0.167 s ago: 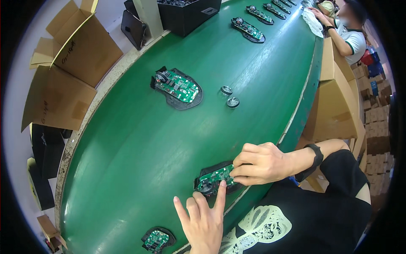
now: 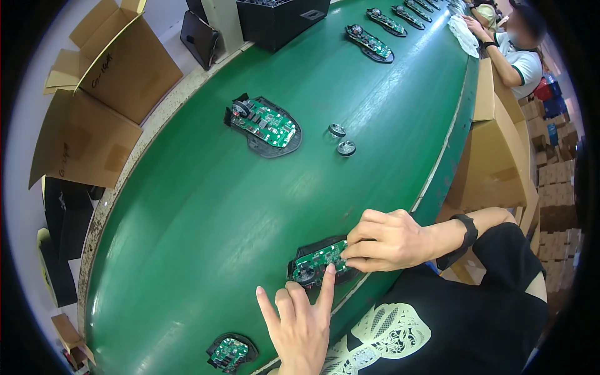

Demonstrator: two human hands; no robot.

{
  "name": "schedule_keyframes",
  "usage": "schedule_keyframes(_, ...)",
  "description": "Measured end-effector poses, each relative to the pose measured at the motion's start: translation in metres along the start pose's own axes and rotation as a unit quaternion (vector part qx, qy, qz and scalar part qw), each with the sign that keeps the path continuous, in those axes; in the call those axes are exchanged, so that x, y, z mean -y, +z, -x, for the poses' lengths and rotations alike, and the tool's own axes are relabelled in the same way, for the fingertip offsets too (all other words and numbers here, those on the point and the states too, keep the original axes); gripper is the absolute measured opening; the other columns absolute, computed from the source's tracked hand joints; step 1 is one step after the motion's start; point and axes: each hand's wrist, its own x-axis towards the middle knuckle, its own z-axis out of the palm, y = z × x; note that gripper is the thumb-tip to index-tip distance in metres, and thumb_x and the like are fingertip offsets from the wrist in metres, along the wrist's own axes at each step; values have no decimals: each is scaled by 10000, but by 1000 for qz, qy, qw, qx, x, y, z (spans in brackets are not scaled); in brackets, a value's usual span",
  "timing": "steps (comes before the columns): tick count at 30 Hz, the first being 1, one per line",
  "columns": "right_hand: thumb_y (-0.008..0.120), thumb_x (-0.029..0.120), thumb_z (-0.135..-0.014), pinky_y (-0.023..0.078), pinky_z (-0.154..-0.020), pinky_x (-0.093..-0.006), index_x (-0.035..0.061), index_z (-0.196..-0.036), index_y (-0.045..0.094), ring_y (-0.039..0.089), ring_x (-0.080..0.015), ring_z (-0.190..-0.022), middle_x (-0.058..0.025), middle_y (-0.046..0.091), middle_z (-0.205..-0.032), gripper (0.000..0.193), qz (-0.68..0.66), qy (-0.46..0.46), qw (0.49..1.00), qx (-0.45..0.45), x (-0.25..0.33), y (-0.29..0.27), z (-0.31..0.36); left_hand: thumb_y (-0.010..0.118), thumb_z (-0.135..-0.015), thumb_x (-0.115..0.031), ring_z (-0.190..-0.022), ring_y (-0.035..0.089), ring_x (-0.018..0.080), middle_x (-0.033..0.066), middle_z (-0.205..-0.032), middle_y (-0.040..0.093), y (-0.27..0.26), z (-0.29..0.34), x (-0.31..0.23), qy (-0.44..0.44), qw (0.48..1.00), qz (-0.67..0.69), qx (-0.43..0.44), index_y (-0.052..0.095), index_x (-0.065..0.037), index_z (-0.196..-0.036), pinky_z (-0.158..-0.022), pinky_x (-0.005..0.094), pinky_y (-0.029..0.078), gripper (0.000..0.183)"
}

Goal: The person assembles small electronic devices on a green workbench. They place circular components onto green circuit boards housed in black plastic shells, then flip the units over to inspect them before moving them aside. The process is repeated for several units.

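Note:
A computer mouse base lies on the green work surface in front of me, with a green circuit board in it. A dark scroll wheel sits at the board's left end. My left hand has its fingers spread, and the index fingertip touches the board near its middle. Over the board's right end, my right hand is closed, with thumb and fingers pinched at the board's edge. That hand covers the right part of the base, so the exact grip is partly hidden.
Further away lie another mouse base with its board and two small wheels. One more board-fitted base is at the near left. Several stand in a row at the far end, by a black bin. A co-worker sits beyond open cartons.
The view has shifted slightly. Both hands keep nearly the same pose on the circuit board.

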Motion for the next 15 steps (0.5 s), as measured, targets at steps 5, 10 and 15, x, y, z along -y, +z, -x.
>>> schedule_keyframes(5,767,106,-719,463,-460,-281,106,-875,697,558,-147,-731,13,602,-849,171,-39,50,998,16,-3,-6,-1,557,-841,-74,-939,490,277,138,-994,526,3,-6,3,11,1000,16,-19,518,-330,-1415,-1024,607,408,629)
schedule_keyframes(10,756,87,-717,480,-481,-291,116,-935,727,577,-161,-759,5,643,-912,222,-40,47,998,31,-7,-12,3,564,-829,-80,-924,491,275,133,-996,515,5,-9,6,17,999,33,-34,501,-320,-1427,-1003,599,426,648)
schedule_keyframes(15,732,118,-751,461,-496,-278,113,-983,745,605,-157,-821,-6,666,-975,232,68,-67,995,30,-10,-11,9,574,-827,-90,-932,493,275,125,-991,509,7,-15,6,22,998,28,-49,496,-318,-1433,-1002,597,425,652)
